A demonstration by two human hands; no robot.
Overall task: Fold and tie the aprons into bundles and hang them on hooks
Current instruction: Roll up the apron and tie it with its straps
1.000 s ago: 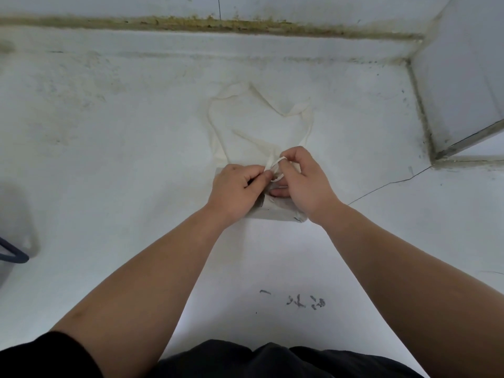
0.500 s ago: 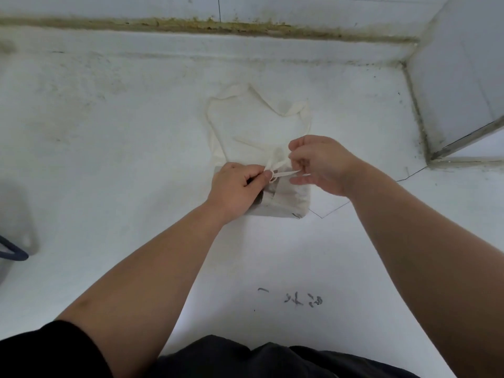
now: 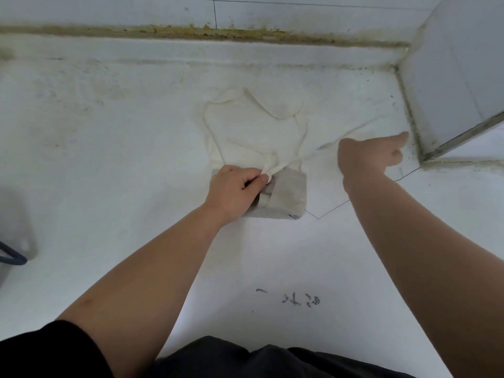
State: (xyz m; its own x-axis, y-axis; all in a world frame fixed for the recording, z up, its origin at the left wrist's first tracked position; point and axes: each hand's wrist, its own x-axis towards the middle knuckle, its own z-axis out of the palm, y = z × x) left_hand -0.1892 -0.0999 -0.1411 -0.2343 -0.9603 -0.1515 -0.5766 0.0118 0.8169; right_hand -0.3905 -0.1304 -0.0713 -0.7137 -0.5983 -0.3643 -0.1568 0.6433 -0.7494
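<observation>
Left hand (image 3: pixel 234 192): grip pinching the knot (image 3: pixel 268 174), pinning it down | apron (image 3: pixel 289 192): lying rolled on the bench (image 3: pixel 109 159), bib flat behind | strap (image 3: pixel 313 155): running taut rightward | right hand (image 3: pixel 368 151): grip holding the strap, blurred | advice: pulling level and steadily, left bracing, likely cinching the knot snug.

Stained white surface (image 3: pixel 109 137), tiled wall (image 3: pixel 300 15) behind, grimy yellowed seam (image 3: pixel 218 32) between.

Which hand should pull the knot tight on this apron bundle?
Right. The strap stretches from the knot toward the right hand, though blur hides its grip; the left hand pinches the knot on the bundle.
</observation>
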